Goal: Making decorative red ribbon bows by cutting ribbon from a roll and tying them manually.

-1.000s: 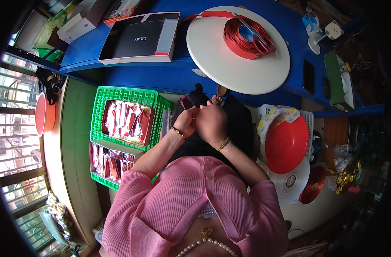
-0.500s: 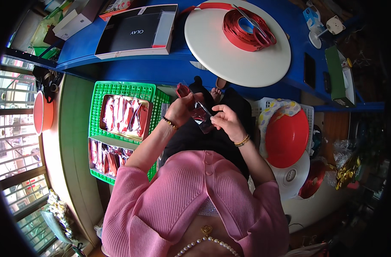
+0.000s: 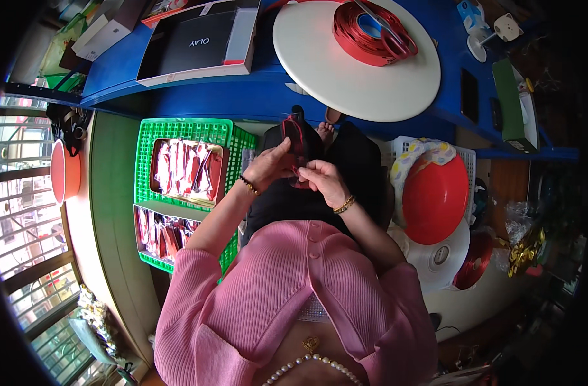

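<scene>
Over my lap, a small clear plastic packet [image 3: 293, 130] with folded red ribbon-like material is held between both hands. My left hand [image 3: 268, 166] grips it from the side, its thumb lying along the packet. At the packet's lower end, the fingers of my right hand [image 3: 324, 181] pinch the film. Part of the packet is hidden behind the fingers. Left of my hands, a green crate [image 3: 242, 138] carries an open box [image 3: 224, 177] of similar shiny red packets [image 3: 186, 170]. More packets [image 3: 162, 233] fill a second box beside it.
A round white board [image 3: 307, 61] on the blue table [image 3: 197, 106] bears a red ribbon roll [image 3: 352, 48] with scissors [image 3: 397, 42] on top. An open black-and-white box [image 3: 210, 71] lies at left. To my right are a red bowl [image 3: 435, 199] and a white spool [image 3: 439, 257].
The packet has swung more upright, its upper end now pointing away from me. My right hand has moved left and closer to my left hand.
</scene>
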Available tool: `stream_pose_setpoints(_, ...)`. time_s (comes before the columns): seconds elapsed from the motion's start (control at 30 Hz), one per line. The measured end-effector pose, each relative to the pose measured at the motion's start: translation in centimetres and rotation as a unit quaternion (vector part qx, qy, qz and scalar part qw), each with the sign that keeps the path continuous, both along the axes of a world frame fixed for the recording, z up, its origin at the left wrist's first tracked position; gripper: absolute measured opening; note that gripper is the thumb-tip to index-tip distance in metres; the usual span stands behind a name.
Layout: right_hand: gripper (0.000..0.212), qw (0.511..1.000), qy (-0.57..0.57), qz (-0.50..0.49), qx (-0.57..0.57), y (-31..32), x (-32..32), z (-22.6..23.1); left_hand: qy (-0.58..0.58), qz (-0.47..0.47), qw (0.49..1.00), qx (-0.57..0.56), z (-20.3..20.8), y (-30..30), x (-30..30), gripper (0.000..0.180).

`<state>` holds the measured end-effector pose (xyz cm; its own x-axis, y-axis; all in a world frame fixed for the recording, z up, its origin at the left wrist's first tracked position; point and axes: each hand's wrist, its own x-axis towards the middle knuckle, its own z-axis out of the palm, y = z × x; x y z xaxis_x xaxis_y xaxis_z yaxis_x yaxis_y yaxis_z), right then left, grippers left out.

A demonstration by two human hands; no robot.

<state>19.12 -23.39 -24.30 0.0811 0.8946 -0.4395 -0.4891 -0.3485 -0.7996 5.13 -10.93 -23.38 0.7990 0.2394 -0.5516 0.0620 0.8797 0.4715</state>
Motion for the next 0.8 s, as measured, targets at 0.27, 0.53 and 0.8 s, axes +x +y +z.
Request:
stream_pose_setpoints(0.27,0.024,0.970,-0.240,-0.044,-0.023,0.7,-1.3,-0.9,0.169,-0.014,0.980,0.099,-1.4,-2.2,-3.2,0.010)
stream_pose_setpoints(0.53,0.031,0.781,-0.573,0.111,0.222,-0.1,-0.8,1.5,0.202,-0.012,0.972,0.117,-1.7,-2.2,-2.7,0.010)
stream_pose_setpoints(0.8,0.023,0.746,-0.595,0.168,0.248,1.2,-1.6,0.1,0.231,-0.015,0.961,0.154,-1.8,-2.3,-2.5,0.016)
